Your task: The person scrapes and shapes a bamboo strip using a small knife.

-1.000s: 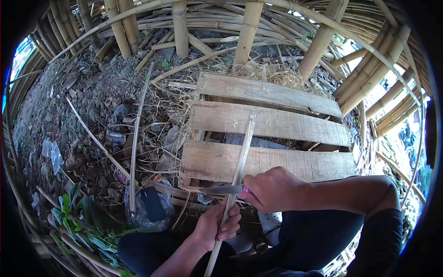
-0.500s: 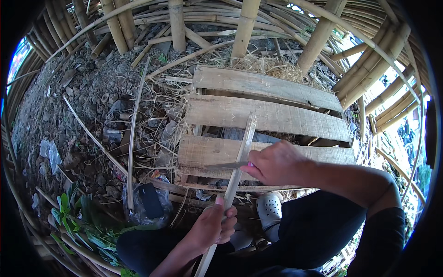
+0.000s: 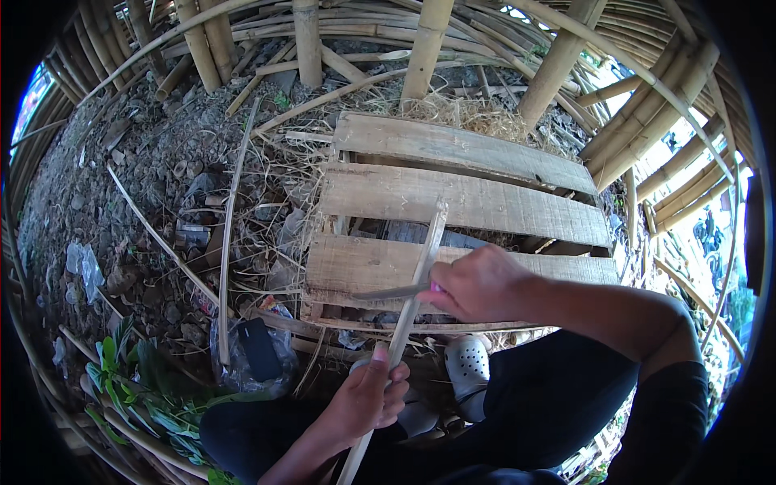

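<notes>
We sit over one pallet of three planks, on ground strewn with bamboo scraps. One strip runs from our lap up and slightly rightward across the near planks, its long axis pointing away from us. Our left hand is closed round its lower part, thumb up along it. Above that grip, our right hand is clenched on one knife, whose blade lies crosswise against the strip, pointing left. The right hand is nearer the strip's far end. Below the right hand sits one white clog.
</notes>
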Available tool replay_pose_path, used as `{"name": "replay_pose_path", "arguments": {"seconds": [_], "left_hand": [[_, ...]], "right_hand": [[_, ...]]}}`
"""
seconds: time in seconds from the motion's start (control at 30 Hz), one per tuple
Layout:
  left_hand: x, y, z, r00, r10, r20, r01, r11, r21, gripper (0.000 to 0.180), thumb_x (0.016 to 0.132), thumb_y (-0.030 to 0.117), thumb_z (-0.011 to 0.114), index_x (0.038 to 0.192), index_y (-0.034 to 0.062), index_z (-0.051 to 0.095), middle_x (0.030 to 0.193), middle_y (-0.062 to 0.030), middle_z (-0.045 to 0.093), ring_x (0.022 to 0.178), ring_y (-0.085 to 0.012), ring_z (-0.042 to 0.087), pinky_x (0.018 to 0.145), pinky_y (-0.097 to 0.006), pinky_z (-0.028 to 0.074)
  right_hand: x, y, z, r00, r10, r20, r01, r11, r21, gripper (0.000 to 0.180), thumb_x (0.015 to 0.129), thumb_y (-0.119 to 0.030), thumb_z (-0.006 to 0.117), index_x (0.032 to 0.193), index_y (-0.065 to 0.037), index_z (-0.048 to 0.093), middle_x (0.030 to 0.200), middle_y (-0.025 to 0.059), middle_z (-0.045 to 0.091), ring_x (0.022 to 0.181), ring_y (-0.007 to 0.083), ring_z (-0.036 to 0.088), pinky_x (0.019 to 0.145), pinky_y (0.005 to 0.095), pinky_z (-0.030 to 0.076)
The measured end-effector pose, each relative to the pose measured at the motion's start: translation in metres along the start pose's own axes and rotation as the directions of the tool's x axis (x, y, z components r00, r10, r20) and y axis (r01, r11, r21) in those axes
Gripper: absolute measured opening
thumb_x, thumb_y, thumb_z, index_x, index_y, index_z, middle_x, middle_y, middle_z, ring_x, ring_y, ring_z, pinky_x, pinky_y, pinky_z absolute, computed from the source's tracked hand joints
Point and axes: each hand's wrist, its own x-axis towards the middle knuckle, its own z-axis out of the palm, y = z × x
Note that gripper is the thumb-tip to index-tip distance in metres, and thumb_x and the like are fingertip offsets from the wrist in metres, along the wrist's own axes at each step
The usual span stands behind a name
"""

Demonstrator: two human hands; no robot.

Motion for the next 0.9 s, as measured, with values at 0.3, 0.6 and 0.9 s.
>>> {"name": "replay_pose_path", "arguments": {"seconds": [0.3, 0.6, 0.9], "left_hand": [[-0.001, 0.003, 0.001, 0.999, -0.017, 0.038, 0.018, 0.999, -0.042, 0.05, 0.099, 0.06, 0.025, 0.082, 0.0139, 0.038, 0.059, 0.0077, 0.024, 0.045, -0.0037, 0.022, 0.041, -0.022, 0.018], [-0.002, 0.006, 0.002, 0.999, -0.042, 0.032, 0.044, 0.998, -0.053, 0.051, 0.098, 0.061, 0.026, 0.082, 0.0143, 0.038, 0.058, 0.0076, 0.024, 0.045, -0.0039, 0.022, 0.041, -0.022, 0.019], [-0.002, 0.001, -0.001, 0.999, -0.018, 0.036, 0.02, 0.998, -0.053, 0.049, 0.099, 0.059, 0.024, 0.083, 0.0143, 0.038, 0.059, 0.0078, 0.025, 0.045, -0.0034, 0.022, 0.041, -0.022, 0.018]], "right_hand": [[-0.002, -0.002, 0.004, 0.994, 0.087, -0.072, -0.088, 0.996, -0.004, 0.046, 0.098, -0.045, 0.046, 0.076, -0.005, 0.055, 0.046, 0.0066, 0.051, 0.035, 0.0231, 0.054, 0.04, 0.0367, 0.048], [-0.004, -0.015, 0.006, 0.987, 0.162, -0.023, -0.162, 0.987, 0.009, 0.05, 0.098, -0.05, 0.041, 0.076, -0.006, 0.054, 0.047, 0.0054, 0.051, 0.036, 0.0219, 0.052, 0.04, 0.0363, 0.048], [-0.005, -0.024, 0.001, 0.995, 0.059, 0.084, -0.05, 0.992, -0.112, 0.051, 0.101, -0.05, 0.034, 0.08, -0.008, 0.054, 0.045, -0.0048, 0.044, 0.032, 0.0138, 0.045, 0.031, 0.0327, 0.042]]}}
